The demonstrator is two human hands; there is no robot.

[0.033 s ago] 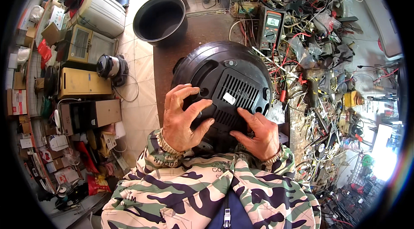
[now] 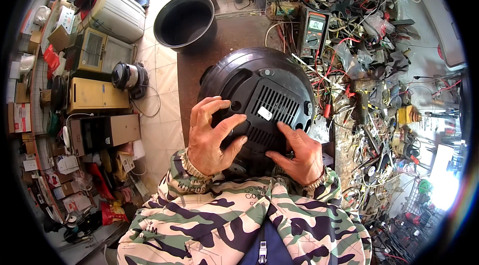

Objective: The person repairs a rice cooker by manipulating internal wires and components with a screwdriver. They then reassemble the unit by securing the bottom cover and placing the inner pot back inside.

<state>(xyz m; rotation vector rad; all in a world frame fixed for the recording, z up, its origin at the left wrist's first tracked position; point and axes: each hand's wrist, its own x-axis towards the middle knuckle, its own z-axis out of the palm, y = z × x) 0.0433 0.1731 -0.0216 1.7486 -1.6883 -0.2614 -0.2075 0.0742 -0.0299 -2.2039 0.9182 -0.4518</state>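
Observation:
A round black electric cooker [image 2: 254, 73] lies bottom up on the brown worktable [image 2: 237, 33], with slotted vents and a small white label [image 2: 265, 113] on its base. My left hand [image 2: 212, 137] rests on the left side of the base, fingers spread and bent. On the right side, my right hand [image 2: 301, 155] touches the base, its index finger and thumb apart and its other fingers curled under. Neither hand grips anything. The cooker's near edge is partly hidden by my hands and sleeves.
A black inner pot [image 2: 185, 21] stands at the table's far left corner. Tangled wires, tools and a multimeter [image 2: 314, 29] crowd the right side. On the floor at left sits another cooker [image 2: 125, 76], near cabinets [image 2: 100, 94] and shelves of boxes.
My right index fingertip has shifted very slightly to the right and away from me on the base. The left hand and the cooker have stayed put.

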